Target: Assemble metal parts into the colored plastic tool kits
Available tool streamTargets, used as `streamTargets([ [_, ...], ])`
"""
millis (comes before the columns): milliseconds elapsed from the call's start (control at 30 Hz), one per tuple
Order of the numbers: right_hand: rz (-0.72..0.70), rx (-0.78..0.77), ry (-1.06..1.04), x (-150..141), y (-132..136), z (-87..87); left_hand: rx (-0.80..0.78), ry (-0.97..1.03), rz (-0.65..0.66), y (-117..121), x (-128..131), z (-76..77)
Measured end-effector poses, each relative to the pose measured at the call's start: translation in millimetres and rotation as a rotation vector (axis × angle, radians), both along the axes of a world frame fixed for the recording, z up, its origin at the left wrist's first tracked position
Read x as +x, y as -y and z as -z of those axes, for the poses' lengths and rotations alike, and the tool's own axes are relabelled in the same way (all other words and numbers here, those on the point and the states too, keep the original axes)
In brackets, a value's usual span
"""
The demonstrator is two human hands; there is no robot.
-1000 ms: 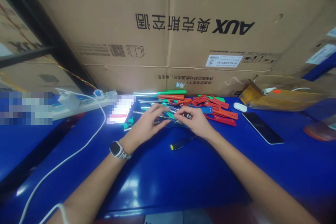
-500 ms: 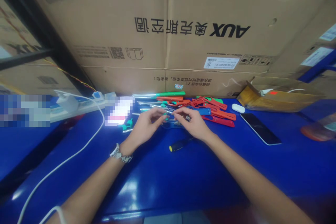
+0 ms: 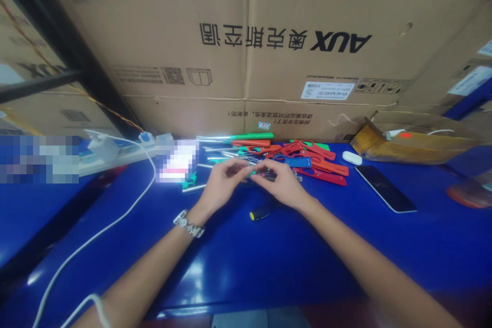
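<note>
In the head view, the bare left hand and right hand pinch a small teal piece, mostly hidden between them, above the glossy blue tabletop. Beyond lie flat red plastic handles and shiny metal rods; nearer rests a rounded black-and-yellow handle.

Silvery link-band watch, left wrist, bare forearms

Your watchband looks like shiny metal; the tabletop before you is smooth and glossy. You face a matt cardboard carton, smooth plastic lighter casings, bright metal rods and a smartphone with a glassy black screen.
</note>
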State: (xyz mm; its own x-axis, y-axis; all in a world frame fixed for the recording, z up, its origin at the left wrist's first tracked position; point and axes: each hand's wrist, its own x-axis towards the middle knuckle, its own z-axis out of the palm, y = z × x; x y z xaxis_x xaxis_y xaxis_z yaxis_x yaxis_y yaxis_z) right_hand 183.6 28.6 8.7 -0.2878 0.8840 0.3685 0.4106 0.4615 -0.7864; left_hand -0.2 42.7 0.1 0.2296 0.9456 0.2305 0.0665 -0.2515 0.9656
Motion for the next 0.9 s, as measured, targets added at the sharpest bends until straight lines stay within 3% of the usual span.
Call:
streamTargets([
  [200,0.053,-0.004,-0.059,0,-4,6.7,-0.026,-0.053,-0.017,-1,-3,0.4],
  [400,0.148,0.128,0.161,6,-17,3.0,0.247,-0.538,-0.110,-6,-26,-13.0],
  [633,0.154,0.175,0.631,1,-35,2.7,0.323,-0.831,0.069,-14,-48,-8.8],
  [900,0.146,0.186,0.569,2,-21,6.0,0.349,-0.933,0.151,-15,-49,-3.5],
])
